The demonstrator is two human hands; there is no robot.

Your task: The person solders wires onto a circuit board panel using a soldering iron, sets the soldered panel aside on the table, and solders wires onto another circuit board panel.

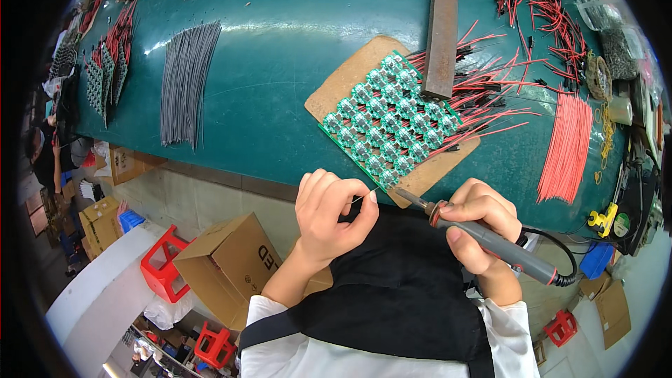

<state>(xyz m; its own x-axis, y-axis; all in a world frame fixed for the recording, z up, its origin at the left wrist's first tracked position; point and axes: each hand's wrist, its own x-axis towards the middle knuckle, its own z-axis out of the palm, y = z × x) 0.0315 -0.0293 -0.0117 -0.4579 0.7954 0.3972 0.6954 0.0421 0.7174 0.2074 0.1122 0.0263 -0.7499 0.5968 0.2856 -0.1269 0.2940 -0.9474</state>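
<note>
My right hand [483, 222] is wrapped round the grey handle of a soldering iron [500, 245]. The iron's tip reaches the lower corner of a green circuit board panel [390, 122]. Close to that same corner, my left hand [332, 213] has thumb and forefinger pinched on a thin wire [379, 186]; whether it is solder or lead wire I cannot make out. Many small round boards make up the panel, which lies tilted on a brown board [334, 84]. Red and black leads [483, 98] stick out from its right side. Across its upper right edge rests a rusty metal bar [441, 28].
A bundle of grey wires [187, 84] lies on the green table [280, 56] at left, a red wire bundle [565, 147] at right. More panels with leads [105, 73] stand far left. The iron's black cable [570, 252] loops at right. Cardboard box [231, 266] and red stool [164, 262] stand below.
</note>
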